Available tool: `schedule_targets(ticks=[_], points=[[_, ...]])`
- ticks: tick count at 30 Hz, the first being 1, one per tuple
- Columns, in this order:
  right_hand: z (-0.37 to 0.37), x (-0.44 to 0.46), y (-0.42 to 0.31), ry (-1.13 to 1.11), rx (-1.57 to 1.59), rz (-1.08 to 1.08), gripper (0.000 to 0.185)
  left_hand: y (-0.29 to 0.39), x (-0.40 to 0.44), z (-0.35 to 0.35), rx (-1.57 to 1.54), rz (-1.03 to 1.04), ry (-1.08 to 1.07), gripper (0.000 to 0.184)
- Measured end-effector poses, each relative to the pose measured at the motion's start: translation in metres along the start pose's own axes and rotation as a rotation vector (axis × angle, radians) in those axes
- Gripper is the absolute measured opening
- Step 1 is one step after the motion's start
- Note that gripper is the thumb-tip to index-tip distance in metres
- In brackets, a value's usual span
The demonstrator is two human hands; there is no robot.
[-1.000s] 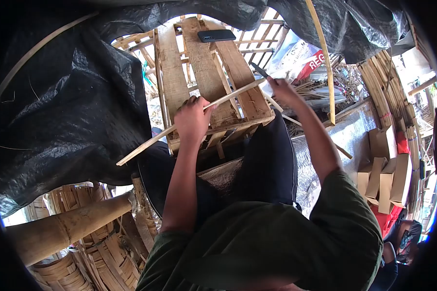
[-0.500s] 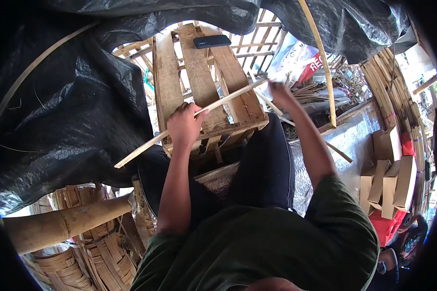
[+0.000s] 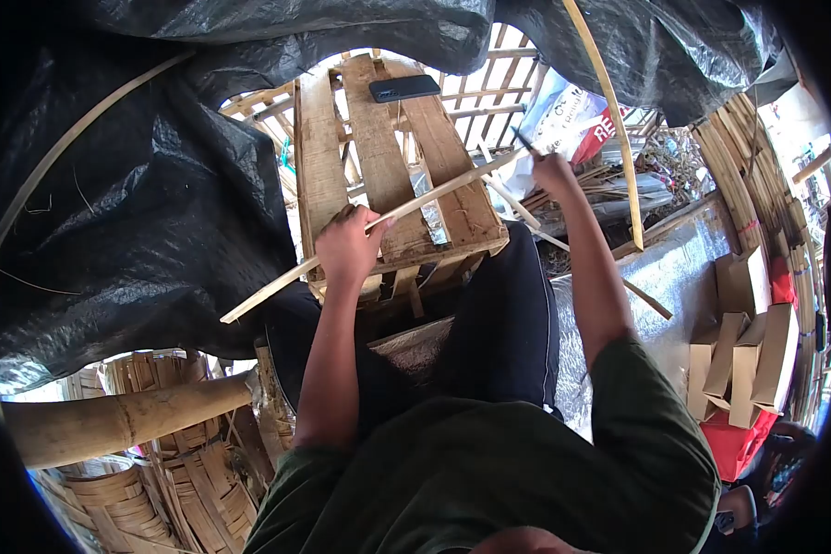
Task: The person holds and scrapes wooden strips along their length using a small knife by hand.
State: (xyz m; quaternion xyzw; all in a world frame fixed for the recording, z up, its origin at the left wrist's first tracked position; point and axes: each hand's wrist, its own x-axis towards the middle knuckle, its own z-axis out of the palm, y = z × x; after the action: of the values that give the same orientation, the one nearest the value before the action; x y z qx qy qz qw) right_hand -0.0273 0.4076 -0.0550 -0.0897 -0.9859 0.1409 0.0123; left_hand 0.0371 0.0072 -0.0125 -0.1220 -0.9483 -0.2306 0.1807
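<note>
A long pale bamboo strip lies slantwise over a slatted wooden bench between my knees. My left hand is wrapped round the strip near the bench's left front corner, and the strip's lower end sticks out to the left. At the strip's far right end, my right hand is closed on a knife. Its dark, narrow blade points up and left, close to the strip's tip; whether the two touch I cannot tell. The fingers hide the knife's handle.
A dark phone rests on the bench's far end. Black plastic sheeting hangs left and above. A curved bamboo strip hangs at right, near cardboard boxes. A thick bamboo pole crosses the lower left.
My right hand has shifted slightly right and down, turning so that the knife blade, blurred before, now shows clearly. My left hand still grips the bamboo strip in nearly the same place.
</note>
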Motion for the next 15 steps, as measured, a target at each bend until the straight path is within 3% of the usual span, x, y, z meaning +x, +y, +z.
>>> schedule_targets(ticks=[1, 2, 3, 5, 6, 7, 9, 10, 11, 13, 14, 15], points=[[-0.032, -0.019, -0.025, -0.020, 0.427, 0.393, 0.052, 0.000, -0.001, 0.000, 0.000, -0.004, -0.009, 0.030], [-0.035, -0.031, -0.048, -0.100, 0.439, 0.415, 0.051, 0.001, 0.001, 0.000, 0.002, -0.009, -0.010, 0.030], [0.024, -0.010, -0.023, -0.018, 0.330, 0.073, 0.053, 0.000, 0.005, 0.000, 0.005, -0.011, -0.003, 0.030], [-0.038, -0.074, -0.116, -0.252, 0.363, 0.266, 0.052, 0.000, 0.001, 0.000, 0.012, -0.001, 0.006, 0.030], [0.010, -0.041, -0.068, 0.032, 0.154, -0.109, 0.053, 0.000, 0.002, 0.001, 0.014, -0.013, -0.005, 0.031], [-0.038, -0.049, -0.086, -0.281, 0.285, 0.257, 0.054, 0.000, 0.003, 0.001, 0.010, -0.014, 0.001, 0.031], [0.020, 0.009, 0.014, 0.108, 0.060, 0.037, 0.053, 0.000, 0.001, 0.000, 0.005, 0.003, 0.013, 0.031], [0.003, 0.004, 0.015, 0.105, 0.202, 0.283, 0.049, 0.001, 0.001, -0.001, 0.001, 0.006, 0.013, 0.031], [0.013, 0.002, 0.015, 0.108, 0.198, 0.283, 0.049, 0.002, 0.000, -0.002, 0.002, -0.021, -0.018, 0.031], [0.041, -0.006, -0.007, 0.003, -0.025, -0.300, 0.050, 0.002, 0.003, -0.003, 0.000, -0.049, -0.044, 0.031], [-0.002, -0.051, -0.076, -0.154, 0.421, 0.250, 0.052, 0.001, 0.002, -0.003, -0.001, -0.037, -0.040, 0.029], [0.033, -0.027, -0.037, 0.227, 0.092, -0.110, 0.055, 0.001, 0.001, -0.002, -0.002, -0.024, -0.033, 0.028]])
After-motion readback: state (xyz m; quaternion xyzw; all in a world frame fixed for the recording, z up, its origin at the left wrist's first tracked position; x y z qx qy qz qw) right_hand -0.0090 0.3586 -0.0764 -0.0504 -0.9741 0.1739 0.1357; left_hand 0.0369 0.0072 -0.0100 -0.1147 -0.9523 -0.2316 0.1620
